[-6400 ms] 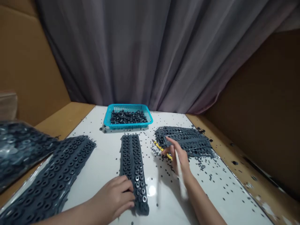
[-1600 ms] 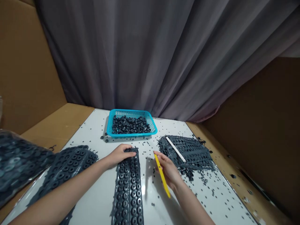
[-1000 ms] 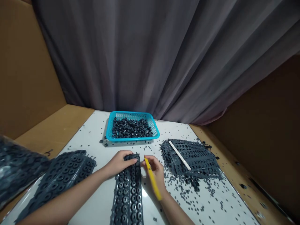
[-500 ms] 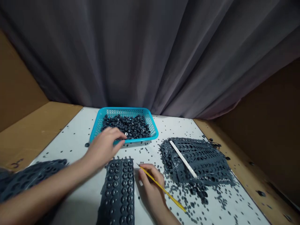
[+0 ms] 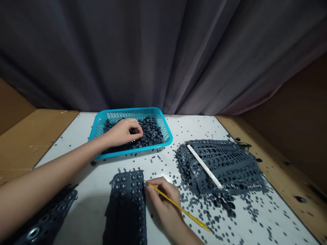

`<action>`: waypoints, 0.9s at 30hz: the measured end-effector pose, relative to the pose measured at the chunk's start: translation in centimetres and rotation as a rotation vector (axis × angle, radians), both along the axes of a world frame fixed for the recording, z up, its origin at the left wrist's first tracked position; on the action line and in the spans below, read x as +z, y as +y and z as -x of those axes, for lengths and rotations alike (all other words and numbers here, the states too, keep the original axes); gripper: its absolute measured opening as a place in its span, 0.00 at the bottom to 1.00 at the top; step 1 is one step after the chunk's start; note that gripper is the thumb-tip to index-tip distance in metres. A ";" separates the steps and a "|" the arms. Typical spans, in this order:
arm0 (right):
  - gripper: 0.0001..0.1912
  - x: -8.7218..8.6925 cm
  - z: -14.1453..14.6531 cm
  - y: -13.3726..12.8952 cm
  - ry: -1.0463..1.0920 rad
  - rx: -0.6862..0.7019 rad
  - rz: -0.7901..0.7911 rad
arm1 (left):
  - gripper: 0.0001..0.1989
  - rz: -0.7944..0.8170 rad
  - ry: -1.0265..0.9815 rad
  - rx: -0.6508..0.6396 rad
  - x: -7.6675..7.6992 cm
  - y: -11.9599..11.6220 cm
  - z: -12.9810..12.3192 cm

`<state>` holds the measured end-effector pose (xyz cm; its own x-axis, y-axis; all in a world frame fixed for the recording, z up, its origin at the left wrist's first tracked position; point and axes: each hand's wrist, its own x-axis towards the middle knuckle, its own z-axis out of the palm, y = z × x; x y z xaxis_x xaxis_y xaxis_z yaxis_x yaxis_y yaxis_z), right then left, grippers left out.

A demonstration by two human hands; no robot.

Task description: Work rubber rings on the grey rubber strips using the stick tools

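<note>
My left hand (image 5: 124, 132) is over the blue plastic basket (image 5: 127, 153), its thumb and fingertips curled nearly together. Whether a small part sits between them I cannot make out. Small dark rubber rings (image 5: 153, 134) fill the basket below. In my right hand (image 5: 166, 199) is a yellow-handled pick (image 5: 184, 211) with a thin pointed tip. That tip is by the right edge of a dark rubber sheet (image 5: 125, 211) with rows of raised rings, which lies in front of me. The sheet's lower part is in shadow.
To the right lies a stack of perforated dark rubber sheets (image 5: 230, 166) with a white strip (image 5: 204, 166) on top. Small dark discs (image 5: 201, 211) are scattered around it. Another ringed sheet (image 5: 48, 217) is at lower left. Cardboard walls (image 5: 288, 105) and a grey curtain (image 5: 143, 54) enclose the table.
My left hand has moved from the basket's front rim to over the rings inside, its fingers more curled. My right hand keeps the pick by the sheet's edge. The view has shifted slightly.
</note>
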<state>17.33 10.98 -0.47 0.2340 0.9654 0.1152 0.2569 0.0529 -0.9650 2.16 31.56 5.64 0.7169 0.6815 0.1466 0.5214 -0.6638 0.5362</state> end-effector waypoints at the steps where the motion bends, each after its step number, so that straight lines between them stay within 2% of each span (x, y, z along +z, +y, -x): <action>1: 0.07 0.0 0.0 0.0 0.009 0.005 0.006 | 0.09 0.043 -0.060 0.025 0.3 -0.2 0.1; 3: 0.07 0.1 0.0 -0.1 0.017 0.020 0.017 | 0.09 0.128 -0.132 0.052 1.2 -0.8 -0.3; 5: 0.07 0.0 0.0 -0.1 0.017 0.036 0.025 | 0.07 0.213 -0.160 0.023 2.2 -1.8 -1.5; 8: 0.08 -0.2 0.1 -0.1 0.011 0.036 0.032 | 0.04 0.353 -0.197 -0.119 3.0 -3.3 -4.0; 11: 0.09 -0.4 0.1 -0.1 0.022 0.032 0.053 | 0.04 0.456 -0.278 -0.211 2.9 -4.5 -5.9; 17: 0.08 -0.2 0.2 0.2 0.063 0.060 0.071 | 0.05 0.459 -0.372 -0.188 2.6 -6.1 -6.5; 22: 0.07 -0.3 0.2 0.3 0.081 0.041 0.053 | 0.08 0.483 -0.406 -0.179 3.5 -7.6 -6.7; 27: 0.06 -0.8 0.3 0.2 0.092 0.042 0.043 | 0.09 0.428 -0.346 -0.144 4.1 -8.2 -6.9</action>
<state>17.01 11.21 -1.29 0.2006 0.9782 0.0533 0.1659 0.0197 -0.9860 9.07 23.33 9.69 0.7665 0.6306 0.1214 0.1880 -0.4011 0.8966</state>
